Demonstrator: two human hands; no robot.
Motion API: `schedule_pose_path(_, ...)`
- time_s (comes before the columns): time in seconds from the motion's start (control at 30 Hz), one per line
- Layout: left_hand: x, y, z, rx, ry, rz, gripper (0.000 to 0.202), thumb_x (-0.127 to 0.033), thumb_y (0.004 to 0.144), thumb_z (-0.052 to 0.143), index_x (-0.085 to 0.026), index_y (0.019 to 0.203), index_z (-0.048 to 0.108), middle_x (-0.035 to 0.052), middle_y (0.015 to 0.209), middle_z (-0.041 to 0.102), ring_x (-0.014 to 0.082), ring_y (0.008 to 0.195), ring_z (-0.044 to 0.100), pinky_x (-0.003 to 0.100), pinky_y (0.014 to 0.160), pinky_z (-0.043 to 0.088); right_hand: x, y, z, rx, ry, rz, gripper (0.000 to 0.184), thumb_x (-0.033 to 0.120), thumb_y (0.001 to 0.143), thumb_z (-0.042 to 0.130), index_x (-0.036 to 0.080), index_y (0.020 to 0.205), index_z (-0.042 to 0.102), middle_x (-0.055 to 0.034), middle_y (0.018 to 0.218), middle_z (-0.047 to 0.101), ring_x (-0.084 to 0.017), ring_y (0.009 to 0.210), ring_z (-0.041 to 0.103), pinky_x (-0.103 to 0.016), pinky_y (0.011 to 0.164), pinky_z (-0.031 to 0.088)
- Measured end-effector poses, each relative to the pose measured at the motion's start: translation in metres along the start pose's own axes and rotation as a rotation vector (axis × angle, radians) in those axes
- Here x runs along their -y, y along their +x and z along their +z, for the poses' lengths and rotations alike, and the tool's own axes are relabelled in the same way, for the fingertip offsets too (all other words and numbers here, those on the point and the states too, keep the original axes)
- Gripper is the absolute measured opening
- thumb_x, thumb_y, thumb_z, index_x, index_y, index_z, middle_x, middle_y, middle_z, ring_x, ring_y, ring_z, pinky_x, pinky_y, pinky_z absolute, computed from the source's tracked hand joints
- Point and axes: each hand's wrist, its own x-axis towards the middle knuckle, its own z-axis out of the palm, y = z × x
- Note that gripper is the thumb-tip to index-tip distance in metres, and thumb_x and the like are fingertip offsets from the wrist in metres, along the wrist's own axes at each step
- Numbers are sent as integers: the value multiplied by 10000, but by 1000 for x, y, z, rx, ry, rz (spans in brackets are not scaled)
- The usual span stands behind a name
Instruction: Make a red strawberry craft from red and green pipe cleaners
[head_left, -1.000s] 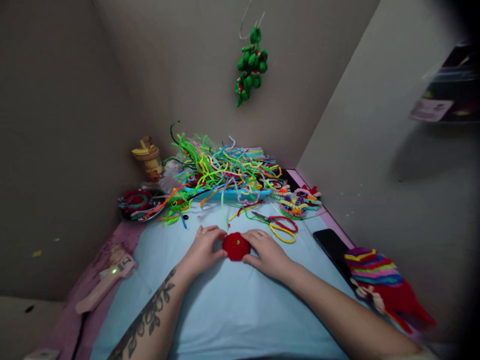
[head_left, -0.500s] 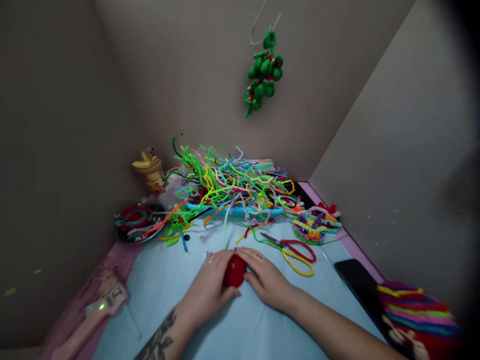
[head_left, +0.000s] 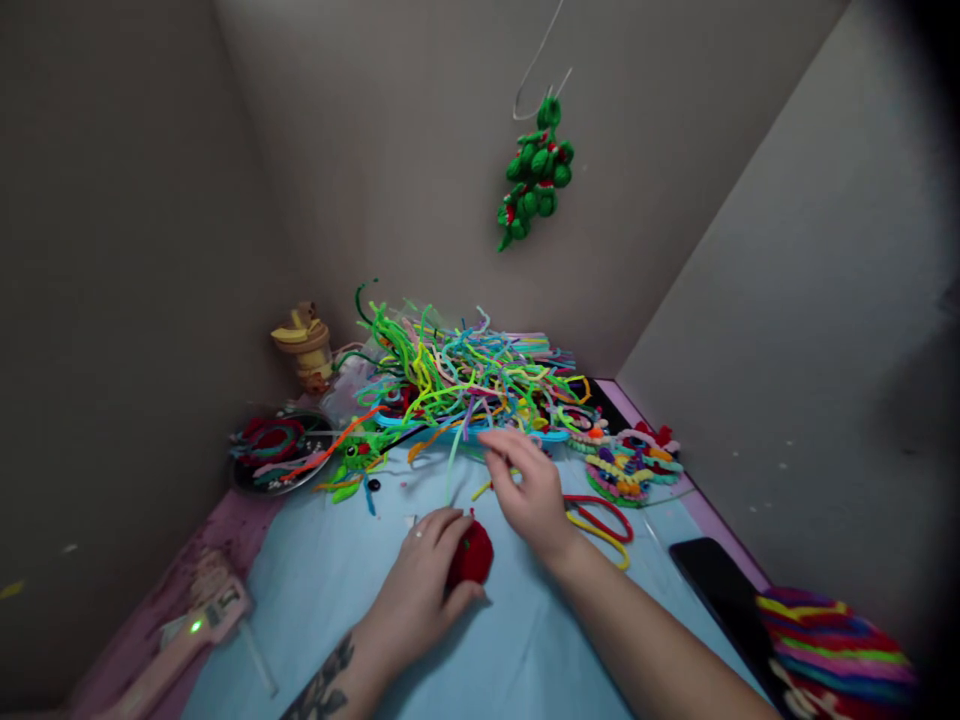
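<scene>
A round red fuzzy piece [head_left: 478, 552], with a small green spot on its face and a tip at the top, lies on the light blue cloth. My left hand [head_left: 420, 575] curls round its left side, thumb along the lower edge. Lifted off it, my right hand [head_left: 531, 497] hovers at the front of the blue tray [head_left: 551, 436], its fingers bent and apart from the thumb, nothing visible between them. Pipe cleaners [head_left: 465, 375] in many colours are heaped on that tray. Scissors [head_left: 607, 520] with red and yellow handles lie partly hidden behind my right hand.
Finished fuzzy pieces [head_left: 630, 465] lie right of the tray. A round dish [head_left: 274, 480] and a green fuzzy figure [head_left: 356, 455] are at left. A pink glue gun [head_left: 184, 640] with a green light rests front left, a black phone [head_left: 720, 580] at right. A green ornament [head_left: 536, 170] hangs above.
My right hand has let go of the red piece and moved up and forward toward the tray, now covering the scissor blades. My left hand keeps its hold on the red piece.
</scene>
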Motion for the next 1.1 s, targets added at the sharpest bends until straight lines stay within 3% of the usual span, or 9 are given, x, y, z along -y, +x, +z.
schedule_pose_path(0.07,-2,-1,0,-14,-10,3,550,-328,774,618,-240,1294,464,144,1329,471,321,1236,414,549,1048,301,-2,33,13,-80,10,114,268,254,842,516,214,1084,626,-88,1080,635,-208,955,604,-378,906,467)
schedule_pose_path(0.17,-1,-3,-1,-36,-28,2,477,-297,795,586,-238,1260,500,135,1295,504,297,1209,444,521,1046,319,-15,74,33,-94,177,416,498,323,753,627,177,1217,522,-49,903,660,-125,601,584,-288,638,525)
schedule_pose_path(0.27,0,-2,-5,-35,-44,-2,363,-266,805,568,-225,1165,567,121,1205,562,264,1121,504,472,1002,379,-20,99,47,41,471,649,379,375,732,639,126,1017,609,26,593,600,-82,410,479,-223,447,458)
schedule_pose_path(0.43,0,0,-10,-76,-61,29,253,-240,829,522,-216,1063,617,114,1089,600,237,1020,549,420,910,455,8,109,46,-96,848,571,297,355,576,768,142,750,659,8,671,659,-105,561,610,-236,581,528)
schedule_pose_path(0.63,6,-9,-13,-269,-12,119,249,-227,880,451,-236,1080,599,106,1092,612,218,1035,564,391,895,479,29,64,2,-348,705,319,246,363,725,696,179,889,698,-38,870,690,-139,687,652,-283,654,546)
schedule_pose_path(0.8,-9,-5,-18,-528,138,239,400,-198,853,484,-276,1245,486,100,1231,573,246,1192,496,476,1030,366,28,-10,-14,54,479,234,126,282,808,632,235,870,730,-41,821,682,-145,670,641,-285,630,539)
schedule_pose_path(0.9,-18,7,-16,-352,209,206,519,-277,821,546,-261,1324,419,108,1200,604,272,1128,548,545,1055,303,25,-40,-9,168,430,200,92,245,786,648,249,814,735,-33,780,686,-162,747,644,-295,698,532)
schedule_pose_path(1.0,-17,15,-10,-165,235,78,468,-280,848,494,-243,1312,453,91,976,690,240,865,649,436,853,492,17,-52,-2,140,416,232,92,232,791,627,242,785,719,-30,769,676,-162,753,632,-289,702,520)
schedule_pose_path(1.1,-9,13,-7,-142,307,-10,380,-268,895,398,-234,1252,526,83,859,700,224,748,656,330,651,515,6,-55,3,109,420,336,71,215,768,629,218,798,692,-27,773,659,-154,709,624,-266,647,512)
